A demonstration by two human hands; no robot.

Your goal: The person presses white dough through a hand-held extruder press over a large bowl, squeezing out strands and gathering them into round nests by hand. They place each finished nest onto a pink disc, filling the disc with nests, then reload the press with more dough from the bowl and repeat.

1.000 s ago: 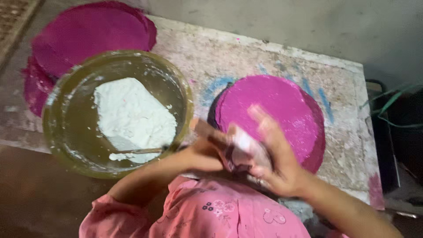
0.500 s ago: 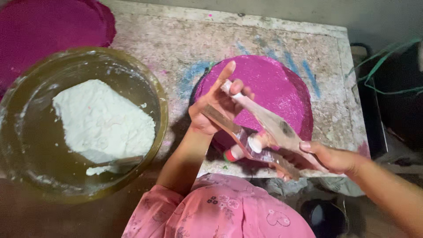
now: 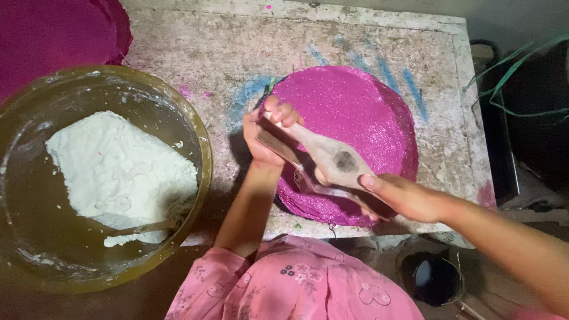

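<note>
Stained table [image 3: 367, 35], wooden paddle [image 3: 332, 157] gripped between both hands [image 3: 269, 136]

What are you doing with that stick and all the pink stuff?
A person in a pink flowered top holds a flat wooden paddle in both hands: the left hand grips its narrow end, the right hand its wide end. The paddle is above a stack of glittery pink discs on a worn, paint-stained table. Beside it sits a big round bowl holding white paste and a stick.
</note>
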